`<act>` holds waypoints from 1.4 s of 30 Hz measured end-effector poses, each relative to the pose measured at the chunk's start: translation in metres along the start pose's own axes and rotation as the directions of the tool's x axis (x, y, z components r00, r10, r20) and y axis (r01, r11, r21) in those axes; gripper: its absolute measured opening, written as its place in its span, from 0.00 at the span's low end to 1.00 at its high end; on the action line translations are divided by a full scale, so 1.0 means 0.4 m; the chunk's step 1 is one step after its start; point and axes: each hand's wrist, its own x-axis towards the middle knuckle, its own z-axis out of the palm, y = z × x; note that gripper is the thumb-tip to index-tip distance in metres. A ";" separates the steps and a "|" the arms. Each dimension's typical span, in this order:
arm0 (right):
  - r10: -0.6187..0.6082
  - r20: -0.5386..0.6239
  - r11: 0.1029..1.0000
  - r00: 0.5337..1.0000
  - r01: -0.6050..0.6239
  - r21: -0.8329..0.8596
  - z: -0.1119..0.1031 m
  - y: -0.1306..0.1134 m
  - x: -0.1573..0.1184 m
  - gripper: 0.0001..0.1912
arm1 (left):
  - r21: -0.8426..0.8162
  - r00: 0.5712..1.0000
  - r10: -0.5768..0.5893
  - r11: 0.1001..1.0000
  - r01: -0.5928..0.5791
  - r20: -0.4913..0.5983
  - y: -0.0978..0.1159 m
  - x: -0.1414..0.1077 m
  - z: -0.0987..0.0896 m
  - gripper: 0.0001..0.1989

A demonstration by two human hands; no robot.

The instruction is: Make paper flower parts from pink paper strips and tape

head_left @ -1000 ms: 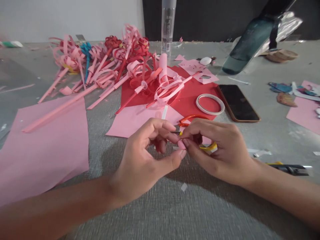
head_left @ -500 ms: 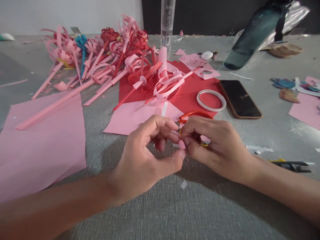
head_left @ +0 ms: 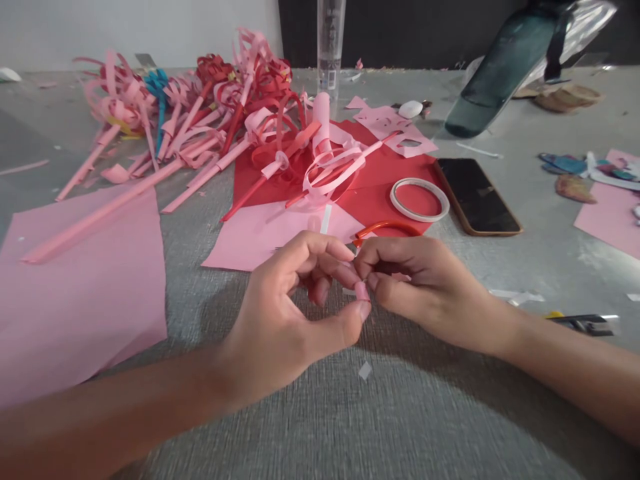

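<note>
A small pink paper roll (head_left: pixel 362 291) sits between my two hands, just above the grey table. My left hand (head_left: pixel 295 300) grips it between thumb and fingertips, the other fingers curled. At its upper right, my right hand (head_left: pixel 420 280) pinches with thumb and forefinger; the fingers hide whatever is in that pinch. Behind the hands lie red-handled scissors (head_left: pixel 387 227), partly covered by my right hand. Under them, a pink sheet (head_left: pixel 270 233) overlaps a red sheet (head_left: pixel 390 173).
Several pink and red paper flowers (head_left: pixel 215 113) are heaped at the back left. A tape roll (head_left: pixel 419 200) and a phone (head_left: pixel 477 197) lie behind my right hand. A cutter (head_left: pixel 585 325) rests by my right forearm. A tilted bottle (head_left: pixel 500 77) and a clear tube (head_left: pixel 330 47) stand at the back.
The pink roll shows a little more between the fingertips, and my right hand has shifted slightly. The whole view has moved a little, while the things on the table stay put.
</note>
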 end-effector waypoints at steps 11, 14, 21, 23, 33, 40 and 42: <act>0.054 0.043 0.994 0.998 -0.058 0.096 -0.004 0.009 0.001 0.05 | -0.051 0.999 -0.037 0.998 0.036 -0.022 0.006 0.006 0.004 0.15; 0.055 0.031 0.994 0.998 -0.058 0.095 -0.006 0.004 0.002 0.05 | -0.075 0.998 -0.054 0.996 0.053 -0.019 0.004 0.007 0.005 0.14; -0.032 -0.135 0.998 0.990 0.025 -0.059 0.003 -0.015 -0.009 0.05 | -0.059 0.998 -0.052 0.997 0.051 -0.025 0.004 0.003 0.003 0.15; -0.107 -0.151 0.989 0.983 0.090 -0.115 0.006 -0.016 -0.010 0.05 | -0.049 0.999 -0.046 0.998 0.045 -0.021 0.004 0.003 0.002 0.15; -0.157 -0.107 0.952 0.982 0.122 -0.279 0.008 -0.012 -0.010 0.06 | -0.021 1.000 -0.006 1.000 0.006 0.004 0.005 0.002 0.000 0.14; -0.103 -0.091 0.960 0.991 0.075 -0.268 0.007 -0.008 -0.012 0.06 | -0.019 1.000 0.013 1.000 -0.013 0.008 0.001 0.000 0.001 0.14; -0.072 -0.072 0.970 0.995 0.053 -0.239 0.006 -0.009 -0.011 0.06 | -0.012 1.000 0.021 1.000 -0.021 0.016 0.001 0.000 0.000 0.14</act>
